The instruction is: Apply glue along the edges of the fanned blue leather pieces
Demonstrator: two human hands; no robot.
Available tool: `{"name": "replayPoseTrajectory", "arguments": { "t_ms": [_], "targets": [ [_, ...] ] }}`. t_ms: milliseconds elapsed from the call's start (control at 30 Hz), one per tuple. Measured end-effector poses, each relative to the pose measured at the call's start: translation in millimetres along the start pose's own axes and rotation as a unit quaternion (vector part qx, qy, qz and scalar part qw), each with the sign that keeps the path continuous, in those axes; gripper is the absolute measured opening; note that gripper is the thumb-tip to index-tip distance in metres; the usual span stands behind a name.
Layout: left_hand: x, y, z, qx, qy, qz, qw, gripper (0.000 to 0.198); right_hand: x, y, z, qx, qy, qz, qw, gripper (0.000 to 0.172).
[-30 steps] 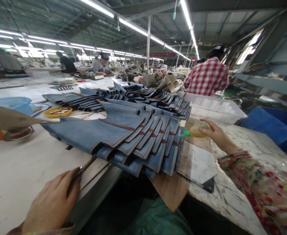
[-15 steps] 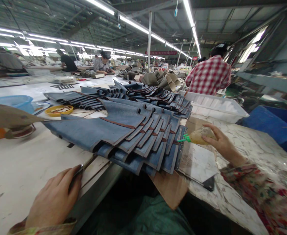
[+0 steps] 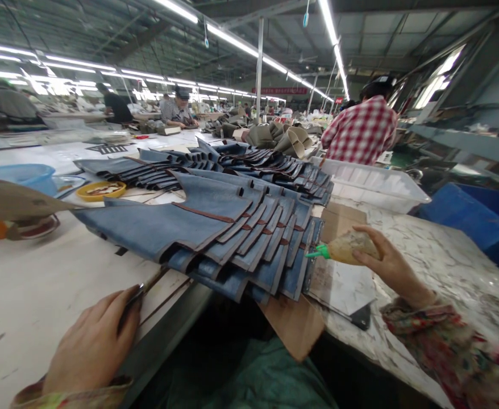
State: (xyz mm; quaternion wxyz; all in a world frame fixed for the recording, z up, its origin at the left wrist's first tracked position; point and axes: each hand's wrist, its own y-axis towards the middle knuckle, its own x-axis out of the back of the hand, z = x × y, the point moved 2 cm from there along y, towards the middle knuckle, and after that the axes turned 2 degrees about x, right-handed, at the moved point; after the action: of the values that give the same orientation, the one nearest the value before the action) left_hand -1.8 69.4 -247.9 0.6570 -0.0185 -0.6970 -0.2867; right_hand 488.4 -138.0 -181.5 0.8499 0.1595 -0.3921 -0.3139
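My right hand [image 3: 388,264] is wrapped round a yellowish squeeze bottle [image 3: 352,247]. Its green nozzle points left, at the right edge of the fanned stack of blue leather pieces [image 3: 207,221]; whether the tip touches them I cannot tell. These pieces overlap in steps, with dark edges and brown strips. At the lower left, my left hand [image 3: 94,335] rests on the white table, closed on a slim tool with a shiny metal part [image 3: 136,292]. Its far end reaches toward the stack's near edge, and the fingers hide most of its handle.
Behind lie more blue pieces [image 3: 275,165]. A yellow dish [image 3: 101,191], a blue basin [image 3: 19,177] and a tan piece [image 3: 15,201] are at left. A white plastic bin [image 3: 377,184] and blue box [image 3: 466,216] stand right. A person in a checked shirt [image 3: 360,130] is beyond.
My right hand and the bottle have shifted slightly down and left, with the nozzle lower along the stack's edge. My left hand stays almost where it was.
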Motion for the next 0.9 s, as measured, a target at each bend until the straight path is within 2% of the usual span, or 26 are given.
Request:
{"name": "replayPoseTrajectory", "arguments": {
  "t_ms": [133,300,467,633,800,900],
  "targets": [
    [0.5,-0.4,1.0,-0.003,0.004,-0.005,1.0,0.045,-1.2,-6.7,7.1,0.008,-0.007,-0.007,1.0,0.043],
    [0.1,1.2,3.4,-0.002,-0.006,0.022,1.0,0.045,-4.6,-26.8,18.0,0.035,0.01,0.07,0.997,0.042],
    [5.4,2.4,-1.4,0.004,-0.005,0.041,0.999,0.045,-3.4,-36.0,20.1,0.049,-0.017,0.051,0.997,0.043],
    [14.1,0.8,-9.7,0.003,0.0,0.023,1.0,0.044,-5.7,-46.5,31.3,0.12,-0.04,0.101,0.987,0.047],
    [14.5,1.0,-9.4,0.002,-0.007,0.05,0.999,0.045,-7.8,-52.0,43.4,0.167,-0.038,0.1,0.98,0.048],
    [13.4,1.0,-8.4,0.007,-0.006,0.046,0.999,0.045,-8.9,-50.5,46.5,0.189,-0.036,0.101,0.976,0.049]
  ]
}}
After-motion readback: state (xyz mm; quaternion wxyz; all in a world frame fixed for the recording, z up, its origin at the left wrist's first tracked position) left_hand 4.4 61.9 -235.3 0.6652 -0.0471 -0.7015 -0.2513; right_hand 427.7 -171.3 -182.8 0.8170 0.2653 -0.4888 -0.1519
